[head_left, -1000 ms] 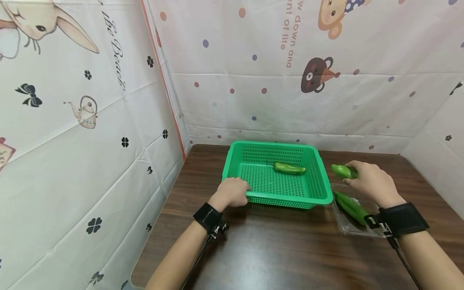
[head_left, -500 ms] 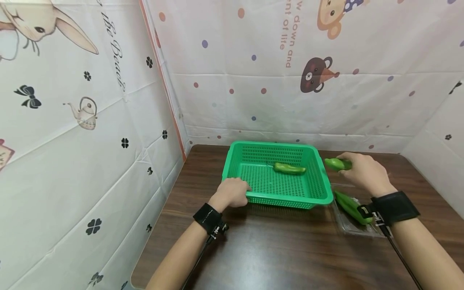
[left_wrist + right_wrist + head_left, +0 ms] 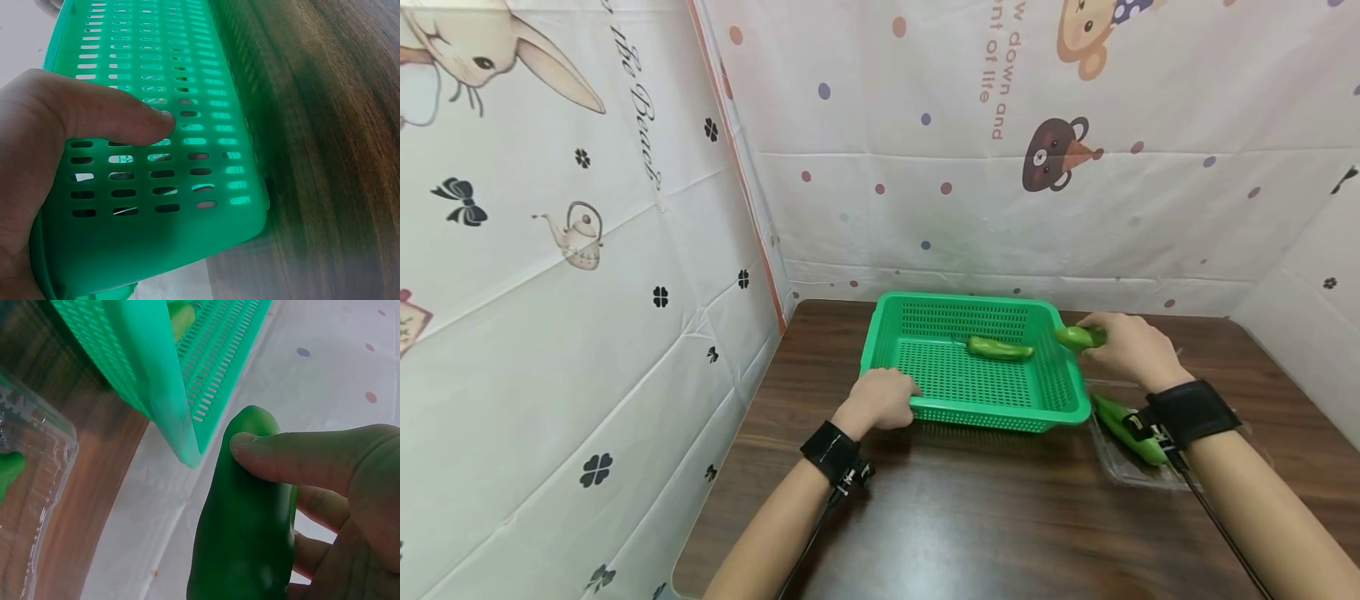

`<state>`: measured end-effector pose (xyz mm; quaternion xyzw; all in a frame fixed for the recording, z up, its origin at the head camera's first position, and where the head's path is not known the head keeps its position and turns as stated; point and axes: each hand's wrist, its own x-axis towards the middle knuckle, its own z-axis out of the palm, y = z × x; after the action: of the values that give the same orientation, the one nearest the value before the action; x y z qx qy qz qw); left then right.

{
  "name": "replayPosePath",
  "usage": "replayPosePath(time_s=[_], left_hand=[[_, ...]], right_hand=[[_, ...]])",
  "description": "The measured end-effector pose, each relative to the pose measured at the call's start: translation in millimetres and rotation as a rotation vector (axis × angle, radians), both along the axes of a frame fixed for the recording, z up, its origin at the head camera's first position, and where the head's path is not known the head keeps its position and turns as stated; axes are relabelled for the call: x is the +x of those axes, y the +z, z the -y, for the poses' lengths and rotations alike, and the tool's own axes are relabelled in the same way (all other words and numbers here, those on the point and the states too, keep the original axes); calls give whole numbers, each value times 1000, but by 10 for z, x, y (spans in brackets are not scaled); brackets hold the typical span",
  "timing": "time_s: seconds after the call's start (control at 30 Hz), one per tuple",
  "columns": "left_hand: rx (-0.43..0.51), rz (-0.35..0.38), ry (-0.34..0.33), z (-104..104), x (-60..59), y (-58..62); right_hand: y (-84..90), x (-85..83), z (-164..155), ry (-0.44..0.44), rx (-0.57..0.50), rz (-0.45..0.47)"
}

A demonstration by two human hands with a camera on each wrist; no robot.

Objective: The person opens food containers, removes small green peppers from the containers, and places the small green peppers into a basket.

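Note:
My left hand (image 3: 882, 397) grips the near-left wall of a green plastic basket (image 3: 981, 414); in the left wrist view its thumb (image 3: 119, 115) presses flat on the slotted outer side. One green pepper (image 3: 1000, 348) lies inside the basket. At the basket's right rim, my right hand (image 3: 1127, 346) holds another green pepper (image 3: 1078, 337) above the table. The right wrist view shows this pepper (image 3: 247, 525) pinched between thumb and fingers, apart from the rim. Below that hand, a third green pepper (image 3: 1129, 433) lies in a clear plastic tray (image 3: 1108, 467), partly hidden by the wrist strap.
The dark wood table (image 3: 955, 517) carries the basket and tray side by side, the tray close to the basket's right end. A patterned white sheet (image 3: 880, 225) hangs behind and along both sides. Thin cables run from both wrist straps.
My right hand has moved left with its pepper, from above the clear tray to the basket's right rim. The left hand and the basket have stayed in place.

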<state>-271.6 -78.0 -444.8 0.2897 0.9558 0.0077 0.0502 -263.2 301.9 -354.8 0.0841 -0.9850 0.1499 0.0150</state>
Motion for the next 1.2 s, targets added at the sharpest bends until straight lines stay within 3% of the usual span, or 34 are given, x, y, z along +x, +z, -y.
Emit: replayPosePath(time_s=[1.2], left_hand=[[10, 16, 7, -6, 9, -3]], right_hand=[[-78, -253, 503, 120, 23, -23]])
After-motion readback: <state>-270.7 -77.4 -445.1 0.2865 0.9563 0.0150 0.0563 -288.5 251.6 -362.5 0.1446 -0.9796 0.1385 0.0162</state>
